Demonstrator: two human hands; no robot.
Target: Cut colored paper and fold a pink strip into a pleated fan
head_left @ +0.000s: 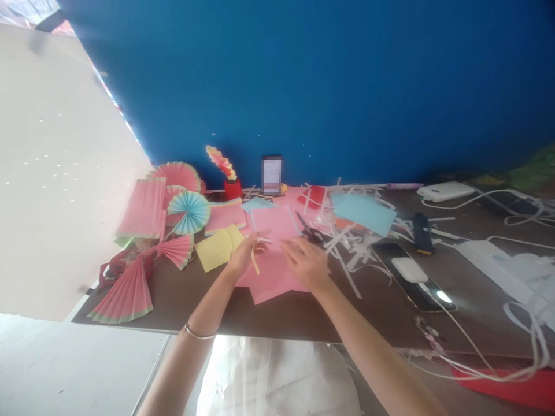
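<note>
Over the pink paper sheets, my left hand pinches a thin yellow paper strip that curls down from the fingers. My right hand hovers just to the right of it, fingers stretched forward and holding nothing that I can see. Black scissors lie just beyond the right hand. Yellow paper sits beside my left hand, with a stack of pink sheets behind it.
Folded paper fans and a blue pleated rosette crowd the left side. White paper scraps and blue sheets lie to the right. Beyond are a phone, cables and a power strip. Another phone stands against the blue wall.
</note>
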